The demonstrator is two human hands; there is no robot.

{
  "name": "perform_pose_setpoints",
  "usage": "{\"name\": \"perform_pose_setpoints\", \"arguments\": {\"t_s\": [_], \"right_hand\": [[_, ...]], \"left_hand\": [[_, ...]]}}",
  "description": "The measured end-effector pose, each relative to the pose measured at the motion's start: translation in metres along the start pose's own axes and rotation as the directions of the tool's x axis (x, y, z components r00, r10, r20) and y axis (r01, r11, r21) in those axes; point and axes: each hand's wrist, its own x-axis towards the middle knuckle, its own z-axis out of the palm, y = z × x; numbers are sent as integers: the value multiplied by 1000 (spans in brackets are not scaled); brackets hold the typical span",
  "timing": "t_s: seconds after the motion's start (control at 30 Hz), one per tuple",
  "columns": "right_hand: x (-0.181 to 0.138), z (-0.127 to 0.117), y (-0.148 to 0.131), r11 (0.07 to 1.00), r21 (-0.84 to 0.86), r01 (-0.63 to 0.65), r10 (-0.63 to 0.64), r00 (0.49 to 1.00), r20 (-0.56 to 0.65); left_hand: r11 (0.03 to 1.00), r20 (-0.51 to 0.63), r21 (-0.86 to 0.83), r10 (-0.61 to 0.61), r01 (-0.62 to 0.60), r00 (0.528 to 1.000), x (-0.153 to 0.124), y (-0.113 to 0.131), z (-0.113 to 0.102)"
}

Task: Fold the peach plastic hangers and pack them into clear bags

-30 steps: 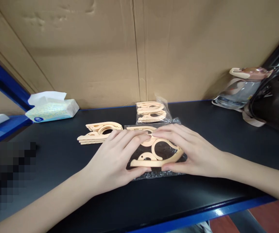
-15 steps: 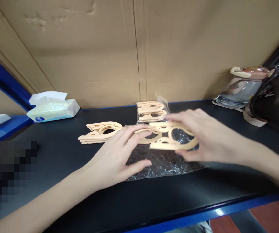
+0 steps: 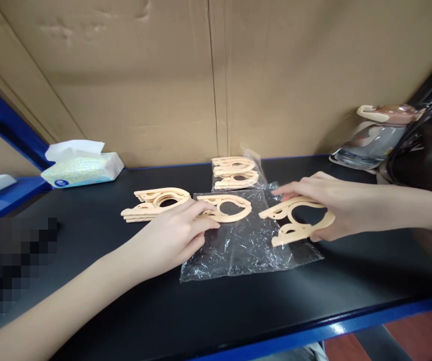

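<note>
My right hand [image 3: 336, 203] grips a peach plastic folding hanger [image 3: 298, 223] and holds it tilted over the right edge of a clear plastic bag [image 3: 246, 248] lying flat on the black table [image 3: 163, 306]. My left hand [image 3: 171, 238] rests at the bag's left edge, fingertips touching a second peach hanger [image 3: 225, 208] that lies on the bag. A stack of loose peach hangers [image 3: 154, 203] sits just left of it. A bagged pack of hangers [image 3: 234, 173] lies behind.
A tissue pack [image 3: 80, 168] sits at the back left by a blue shelf frame [image 3: 1, 130]. A clear jug with a peach handle [image 3: 377, 133] and a dark bag [image 3: 426, 150] stand at the right. Cardboard [image 3: 201, 75] walls the back.
My right hand lifted one hanger off the bag and carried it to the right. My left hand slid left and now touches the hanger left on the bag.
</note>
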Motion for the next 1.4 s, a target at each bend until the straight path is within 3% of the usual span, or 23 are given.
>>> {"name": "perform_pose_setpoints", "arguments": {"t_s": [0.27,0.47,0.63,0.93,1.03,1.4], "right_hand": [[18,12,-30,990,138,19,-37,990,133],[16,8,-13,985,167,-43,20,990,139],[15,5,-7,988,127,-86,62,981,186],[20,18,-35,978,209,8,-35,991,126],[22,19,-44,981,189,46,-61,996,71],[28,26,-54,971,222,88,-116,987,113]], "left_hand": [[997,86,-68,-31,37,996,0,-1,-3],[997,88,-75,-4,11,996,-4,-10,-8],[993,102,85,-85,76,991,-4,-17,-9],[972,82,226,-88,67,993,-4,-23,-10],[972,99,224,-93,69,991,-3,-22,-11],[985,152,93,-158,145,976,-7,-11,-20]]}}
